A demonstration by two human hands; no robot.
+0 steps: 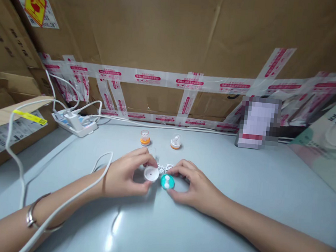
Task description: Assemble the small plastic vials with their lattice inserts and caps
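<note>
Between thumb and fingers, my left hand [132, 172] holds a round white cup-like part [151, 174] with a small dark dot at its centre. Close beside it on the right, my right hand [193, 184] pinches a teal disc [167, 182] bearing two white round pieces. Small white openwork parts [161, 169] lie just behind the two held pieces. Farther back on the table stand an orange-based clear dome piece [145, 138] and a clear-topped piece with a white and orange base [175, 142].
A white power strip [80, 124] with plugs and cables sits at the back left, beside an open cardboard box [4, 126]. One white cable [68, 197] crosses my left forearm. A pixelated upright object [257, 122] and a pale bag [332, 146] stand right, before large taped cardboard [165, 30].
</note>
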